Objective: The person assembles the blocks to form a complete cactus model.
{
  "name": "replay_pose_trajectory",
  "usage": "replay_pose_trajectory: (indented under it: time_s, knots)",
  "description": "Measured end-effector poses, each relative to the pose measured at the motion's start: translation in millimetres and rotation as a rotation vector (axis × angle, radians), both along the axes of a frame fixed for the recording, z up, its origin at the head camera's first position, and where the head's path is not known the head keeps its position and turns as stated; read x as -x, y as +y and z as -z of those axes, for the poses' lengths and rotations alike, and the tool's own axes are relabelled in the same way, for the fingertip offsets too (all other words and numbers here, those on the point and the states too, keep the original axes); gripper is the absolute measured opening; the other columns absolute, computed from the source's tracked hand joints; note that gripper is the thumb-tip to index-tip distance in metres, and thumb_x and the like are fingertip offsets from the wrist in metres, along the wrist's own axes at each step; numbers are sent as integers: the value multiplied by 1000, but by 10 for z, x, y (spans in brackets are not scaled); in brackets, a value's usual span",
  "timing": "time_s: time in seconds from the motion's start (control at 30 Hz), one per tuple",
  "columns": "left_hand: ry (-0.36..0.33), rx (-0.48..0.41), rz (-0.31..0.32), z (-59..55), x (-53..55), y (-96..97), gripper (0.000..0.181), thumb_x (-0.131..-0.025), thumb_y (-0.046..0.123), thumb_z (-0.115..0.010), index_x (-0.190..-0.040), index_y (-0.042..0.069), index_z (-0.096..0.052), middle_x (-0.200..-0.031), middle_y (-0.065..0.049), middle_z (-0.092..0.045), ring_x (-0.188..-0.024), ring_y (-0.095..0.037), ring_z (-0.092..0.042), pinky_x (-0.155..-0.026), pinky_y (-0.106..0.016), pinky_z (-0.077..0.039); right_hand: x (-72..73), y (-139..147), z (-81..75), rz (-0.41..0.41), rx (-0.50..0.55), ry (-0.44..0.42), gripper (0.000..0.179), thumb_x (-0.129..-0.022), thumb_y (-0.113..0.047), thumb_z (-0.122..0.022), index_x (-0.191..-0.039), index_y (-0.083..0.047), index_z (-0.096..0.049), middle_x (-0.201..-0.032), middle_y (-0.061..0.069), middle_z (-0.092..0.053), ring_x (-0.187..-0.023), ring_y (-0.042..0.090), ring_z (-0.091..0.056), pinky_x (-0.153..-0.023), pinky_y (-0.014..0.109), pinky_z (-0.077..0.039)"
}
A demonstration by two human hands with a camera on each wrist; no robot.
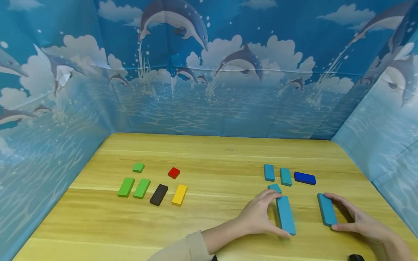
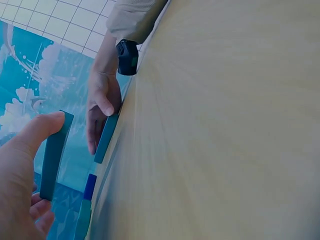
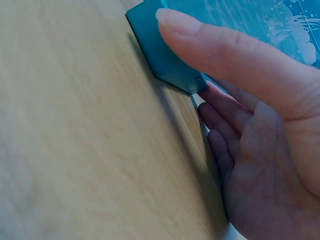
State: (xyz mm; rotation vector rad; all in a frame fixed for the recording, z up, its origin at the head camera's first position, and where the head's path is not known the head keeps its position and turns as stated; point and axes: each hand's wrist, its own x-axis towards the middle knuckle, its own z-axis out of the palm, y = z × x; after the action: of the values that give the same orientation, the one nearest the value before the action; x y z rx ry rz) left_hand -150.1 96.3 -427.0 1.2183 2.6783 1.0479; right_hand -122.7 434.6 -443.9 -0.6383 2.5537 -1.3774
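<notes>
My left hand (image 1: 256,215) pinches a long light-blue block (image 1: 286,216) by its two ends, thumb at the near end and fingers at the far end. The left wrist view shows this block (image 2: 54,159) spanning thumb and fingers, apart from the table surface. To the right, my right hand (image 1: 367,222) grips a second long light-blue block (image 1: 327,210), also end to end. In the right wrist view the thumb lies against the end of that block (image 3: 167,57), low over the wood. A small light-blue block (image 1: 274,187) sits just beyond my left fingers, partly covered.
Behind the hands lie two short light-blue blocks (image 1: 269,172) and a dark blue block (image 1: 305,178). On the left are several green blocks (image 1: 126,187), a red one (image 1: 174,173), a black one (image 1: 159,195) and a yellow one (image 1: 179,195). Dolphin-print sheeting (image 1: 209,108) encloses the wooden table (image 1: 209,154).
</notes>
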Motion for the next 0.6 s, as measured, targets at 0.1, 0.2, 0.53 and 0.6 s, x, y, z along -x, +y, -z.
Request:
replay_pose_trajectory:
  time_s: [0.1, 0.2, 0.53, 0.6]
  knots:
    - [-9, -25, -3, -7, -16, -222, 92, -62, 52, -78, -137, 18, -38, -141, 4, -36, -127, -9, -37, -95, -27, -39, -7, 0, 0, 7, -8, -1, 74, -81, 8, -58, -142, 1, -16, -136, -27, -24, -119, -22, -17, -84, 2, -19]
    - [-26, -49, -17, 0, -39, -440, 92, -61, 50, -79, -137, 17, -39, -140, 2, -37, -125, -12, -39, -95, -31, -39, -9, 0, -2, 7, -2, -5, 74, -81, 8, -58, -143, 1, -17, -136, -27, -24, -120, -22, -17, -84, 2, -19]
    - [-64, -124, -58, 114, -136, -1009, 89, -61, 46, -81, -135, 16, -40, -138, -3, -38, -124, -17, -40, -97, -37, -39, 4, 8, 14, 1, 13, -24, 74, -82, 9, -56, -143, 1, -15, -136, -27, -23, -119, -23, -17, -84, 2, -20]
    - [-64, -132, -46, 144, -154, -1089, 88, -62, 45, -81, -134, 16, -40, -138, -3, -38, -124, -16, -40, -97, -37, -39, 9, 9, 20, 1, 13, -30, 74, -83, 9, -56, -143, 0, -15, -136, -27, -23, -119, -23, -17, -84, 2, -19]
